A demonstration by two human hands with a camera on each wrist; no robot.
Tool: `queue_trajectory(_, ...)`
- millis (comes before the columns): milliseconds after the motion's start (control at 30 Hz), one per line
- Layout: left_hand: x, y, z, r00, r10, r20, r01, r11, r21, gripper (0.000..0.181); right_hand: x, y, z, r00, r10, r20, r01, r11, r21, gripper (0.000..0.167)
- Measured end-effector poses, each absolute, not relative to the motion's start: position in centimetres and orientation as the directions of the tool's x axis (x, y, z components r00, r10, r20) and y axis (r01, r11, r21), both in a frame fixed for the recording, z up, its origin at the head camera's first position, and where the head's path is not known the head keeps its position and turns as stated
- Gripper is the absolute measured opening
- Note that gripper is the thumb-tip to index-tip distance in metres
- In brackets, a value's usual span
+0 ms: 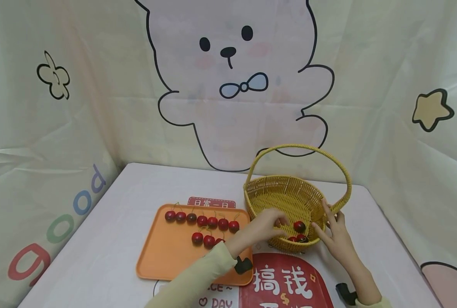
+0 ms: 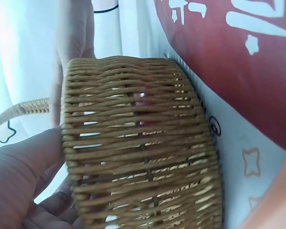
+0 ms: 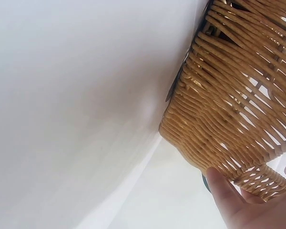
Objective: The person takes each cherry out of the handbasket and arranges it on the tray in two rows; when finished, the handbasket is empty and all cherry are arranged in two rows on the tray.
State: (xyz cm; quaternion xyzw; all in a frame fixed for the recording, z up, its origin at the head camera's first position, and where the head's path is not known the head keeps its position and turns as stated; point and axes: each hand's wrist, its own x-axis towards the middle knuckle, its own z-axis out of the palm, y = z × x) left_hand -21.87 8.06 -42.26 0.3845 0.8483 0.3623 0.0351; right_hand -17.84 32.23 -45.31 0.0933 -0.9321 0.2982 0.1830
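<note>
My left hand (image 1: 265, 224) reaches over the near-left rim of a yellow woven basket (image 1: 265, 193), thumb and fingers apart, with nothing visible between them. In the left wrist view its thumb (image 2: 33, 152) is beside the basket's rim. My right hand (image 1: 338, 239) touches the basket's right rim by the handle (image 1: 345, 188), fingers spread and mostly straight. In the right wrist view a fingertip (image 3: 214, 179) rests against the wicker. Dark red cherries (image 1: 299, 226) lie inside the basket near its front. An orange tray (image 1: 167, 261), partly behind my left forearm, holds several stemmed cherries (image 1: 202, 220) in two rows.
The white table (image 1: 97, 239) carries a printed red patch (image 1: 286, 278) in front of the basket and a small red label print (image 1: 211, 202) behind the tray. Fabric walls with a cartoon bear (image 1: 236, 115) enclose the back and sides.
</note>
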Motion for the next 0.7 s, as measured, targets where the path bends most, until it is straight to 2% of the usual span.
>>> queue_trajectory(400, -23.2, 10.4, -42.9, -0.683, 0.727, 0.071, 0.606, 0.509, 0.611, 0.027, -17.9, 32.3, -45.5, -0.921, -0.056, 0.385, -0.267, 0.812, -0.520, 0.081)
queue_trajectory(700, -23.6, 11.9, -43.3, -0.706, 0.707, -0.041, 0.571, 0.602, 0.558, 0.030, -17.9, 32.3, -45.4, -0.921, -0.059, 0.386, -0.270, 0.810, -0.521, 0.079)
